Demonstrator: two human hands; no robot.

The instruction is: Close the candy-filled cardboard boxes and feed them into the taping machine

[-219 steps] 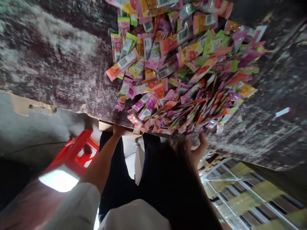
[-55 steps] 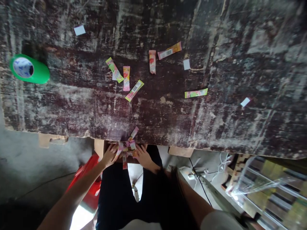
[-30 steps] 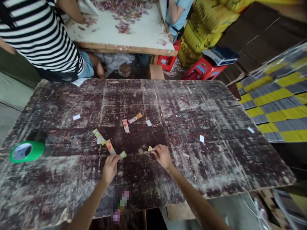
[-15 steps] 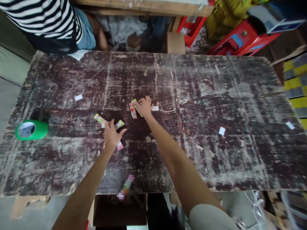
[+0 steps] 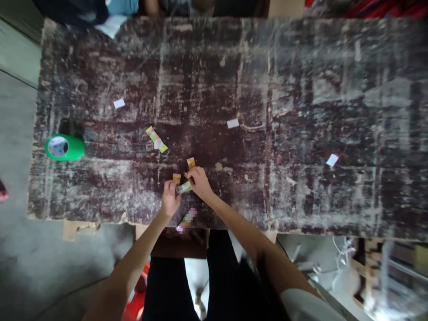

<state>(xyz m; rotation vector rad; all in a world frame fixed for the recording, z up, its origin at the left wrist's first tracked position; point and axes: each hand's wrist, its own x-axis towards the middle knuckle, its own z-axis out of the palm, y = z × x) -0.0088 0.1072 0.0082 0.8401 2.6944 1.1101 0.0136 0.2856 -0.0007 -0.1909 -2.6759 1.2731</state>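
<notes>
Near the table's front edge, my left hand is closed on small printed strips, with a yellow strip end showing above its fingers. My right hand pinches the right end of a greenish strip that spans the gap between both hands. An orange-yellow strip sticks out above my right fingers. Farther up and left, a pink and green strip lies alone on the worn dark table. Another strip, blurred, lies at the front edge below my hands.
A green tape roll stands at the left. Small white cards lie at the back left, mid-table and to the right. Below the front edge is an open brown box. Part of a person shows at the top left.
Both hands have drawn back toward the front edge with strips and come together. The pink and green strip by my left hand is now left alone. The view has tilted down.
</notes>
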